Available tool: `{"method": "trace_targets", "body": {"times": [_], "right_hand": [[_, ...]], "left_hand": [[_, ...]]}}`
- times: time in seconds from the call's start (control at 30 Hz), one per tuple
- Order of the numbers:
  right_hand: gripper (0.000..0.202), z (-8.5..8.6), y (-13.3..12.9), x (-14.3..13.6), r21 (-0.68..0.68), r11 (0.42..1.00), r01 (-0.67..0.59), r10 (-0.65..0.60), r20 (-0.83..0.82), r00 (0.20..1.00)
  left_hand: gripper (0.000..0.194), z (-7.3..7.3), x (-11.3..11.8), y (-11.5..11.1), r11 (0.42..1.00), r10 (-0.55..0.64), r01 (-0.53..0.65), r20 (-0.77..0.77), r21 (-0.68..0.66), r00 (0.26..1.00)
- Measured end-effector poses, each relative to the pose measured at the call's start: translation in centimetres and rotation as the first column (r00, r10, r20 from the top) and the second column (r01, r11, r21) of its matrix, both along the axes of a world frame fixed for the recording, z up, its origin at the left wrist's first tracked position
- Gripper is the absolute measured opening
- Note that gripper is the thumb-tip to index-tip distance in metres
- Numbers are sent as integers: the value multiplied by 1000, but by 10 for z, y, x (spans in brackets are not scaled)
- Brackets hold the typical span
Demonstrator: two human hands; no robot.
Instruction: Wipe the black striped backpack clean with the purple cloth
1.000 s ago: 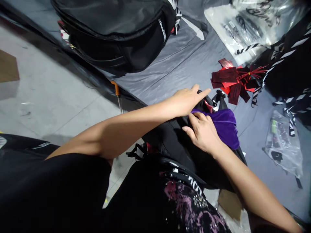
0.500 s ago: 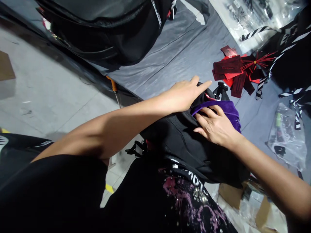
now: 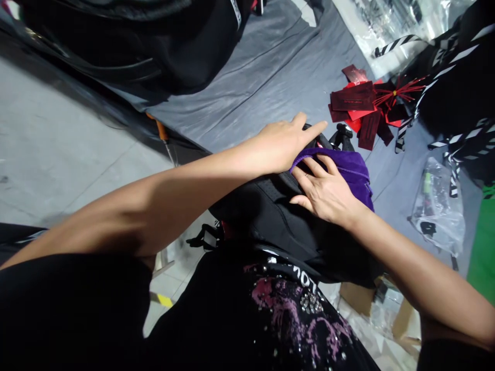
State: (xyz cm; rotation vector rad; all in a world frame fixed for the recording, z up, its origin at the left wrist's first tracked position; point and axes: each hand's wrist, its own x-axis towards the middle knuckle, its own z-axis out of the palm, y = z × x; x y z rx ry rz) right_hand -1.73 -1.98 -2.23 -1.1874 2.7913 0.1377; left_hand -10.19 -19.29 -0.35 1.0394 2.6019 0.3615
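Observation:
A black bag (image 3: 266, 211) lies against my lap at the table edge, its mouth facing away from me. My left hand (image 3: 284, 141) is at the bag's upper rim, with two digits stretched out and the other fingers hidden behind the bag's edge. Purple cloth (image 3: 353, 172), seemingly lining or a pouch, shows at the bag's opening. My right hand (image 3: 327, 196) rests on this cloth and the black fabric, fingers spread, fingertips at the purple edge and thumb apart. Beyond the rim sits a black strap buckle (image 3: 342, 134).
A large black backpack (image 3: 154, 46) stands at the upper left of the grey-covered table (image 3: 266, 77). Dark red tags (image 3: 351, 98) lie in a pile beyond the bag. To the right are striped straps (image 3: 425, 87) and a clear plastic bag (image 3: 441, 206). Cardboard (image 3: 358, 299) is below.
The view has shifted slightly, so most things appear farther left. My right fingers have moved a little against the purple cloth; my left hand keeps its place at the rim.

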Motion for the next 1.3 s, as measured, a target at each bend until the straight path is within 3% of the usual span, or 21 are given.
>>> {"method": "trace_targets", "body": {"times": [0.13,0.3,0.63,0.87,1.13,1.3], "right_hand": [[73,0,-1,2,28,999,27,-27,-4,1000],[74,-3,-3,2,-48,998,48,-47,23,999],[73,-5,-6,-1,-79,995,60,-57,40,998],[64,5,18,17,-22,995,101,-99,68,993],[65,-7,-6,-1,-104,992,76,-69,65,996],[67,-4,-3,1,-48,997,62,-61,32,998]], "left_hand": [[77,-1,0,0,1000,-7,7,-11,22,1000],[85,-2,-2,0,1000,-13,13,-10,4,1000],[75,1,-1,0,999,-27,26,-48,-18,998],[78,2,-2,-1,1000,-17,17,-13,-8,1000],[74,6,1,0,999,3,-4,-34,-37,999],[72,5,1,0,1000,-15,14,-41,-17,999]]}}
